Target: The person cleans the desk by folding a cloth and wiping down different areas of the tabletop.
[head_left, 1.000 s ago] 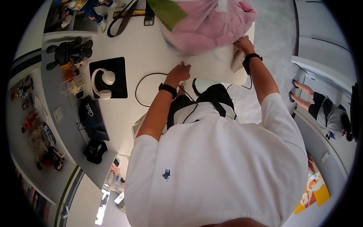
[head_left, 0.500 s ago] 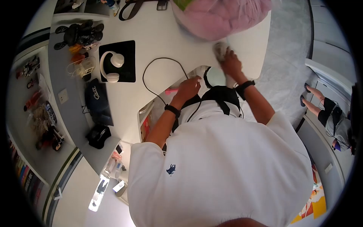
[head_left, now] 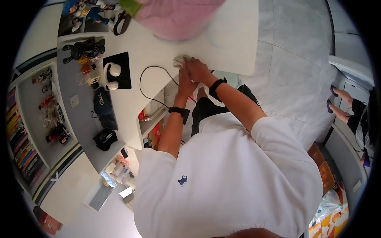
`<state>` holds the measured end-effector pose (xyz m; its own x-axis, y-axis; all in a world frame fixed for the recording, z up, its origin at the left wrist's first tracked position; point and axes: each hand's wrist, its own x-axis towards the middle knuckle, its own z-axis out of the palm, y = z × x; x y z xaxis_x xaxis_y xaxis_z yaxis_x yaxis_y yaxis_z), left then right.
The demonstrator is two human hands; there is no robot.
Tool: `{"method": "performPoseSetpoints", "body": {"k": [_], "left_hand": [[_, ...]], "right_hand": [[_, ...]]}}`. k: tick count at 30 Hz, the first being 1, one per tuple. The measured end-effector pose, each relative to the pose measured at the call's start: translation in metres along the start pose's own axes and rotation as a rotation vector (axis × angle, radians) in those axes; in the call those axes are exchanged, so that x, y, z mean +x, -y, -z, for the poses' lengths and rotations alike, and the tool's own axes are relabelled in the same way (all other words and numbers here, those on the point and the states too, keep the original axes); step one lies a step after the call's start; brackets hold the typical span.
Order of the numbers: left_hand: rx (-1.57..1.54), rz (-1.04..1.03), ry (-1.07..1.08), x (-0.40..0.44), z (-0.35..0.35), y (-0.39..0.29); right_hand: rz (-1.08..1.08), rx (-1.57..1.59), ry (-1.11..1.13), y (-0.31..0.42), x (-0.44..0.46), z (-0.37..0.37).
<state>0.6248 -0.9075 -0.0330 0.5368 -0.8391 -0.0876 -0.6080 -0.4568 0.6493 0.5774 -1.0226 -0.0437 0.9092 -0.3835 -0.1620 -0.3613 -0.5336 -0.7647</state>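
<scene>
A crumpled greyish-white cloth [head_left: 179,60] lies at the front part of the white table [head_left: 234,47]. My right hand [head_left: 198,71] is closed on it from the right, palm down. Beside and partly under it, my left hand [head_left: 185,84] reaches up to the same cloth, its fingers bunched against it and partly covered by the right. Both wrists wear black bands. To the left, a thin black cable [head_left: 143,79] loops over the tabletop. Beyond the cloth sits a big pink plush [head_left: 178,20] with a green part.
White headphones [head_left: 114,70] rest on a black mat [head_left: 125,79] at the left. A dark cap [head_left: 104,105] and several figures stand along the grey shelf [head_left: 79,115]. Below the table edge is a round pale stool seat [head_left: 228,78]. Another person [head_left: 345,103] is at the far right.
My right hand has brought the cloth leftward from the table's right side. My left hand has moved up to meet it. The view has shifted, and the plush appears farther left.
</scene>
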Motion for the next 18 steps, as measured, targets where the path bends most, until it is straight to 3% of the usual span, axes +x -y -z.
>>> {"method": "performPoseSetpoints", "body": {"k": [5,8,11,18], "left_hand": [[0.13,0.014,0.118,0.02,-0.058,-0.069],[0.238,-0.138,0.102,0.032,-0.093,-0.086],[0.442,-0.103,0.307,0.047,-0.099,-0.122],[0.392,-0.026,0.235,0.051,-0.131,-0.153]], "right_hand": [[-0.017,-0.016,-0.15,-0.053,-0.069,0.057],[-0.08,-0.059,-0.159,-0.078,-0.092,0.085],[-0.095,-0.101,-0.2,-0.095,-0.106,0.105],[-0.233,-0.113,-0.259,-0.116,-0.128,0.139]]}}
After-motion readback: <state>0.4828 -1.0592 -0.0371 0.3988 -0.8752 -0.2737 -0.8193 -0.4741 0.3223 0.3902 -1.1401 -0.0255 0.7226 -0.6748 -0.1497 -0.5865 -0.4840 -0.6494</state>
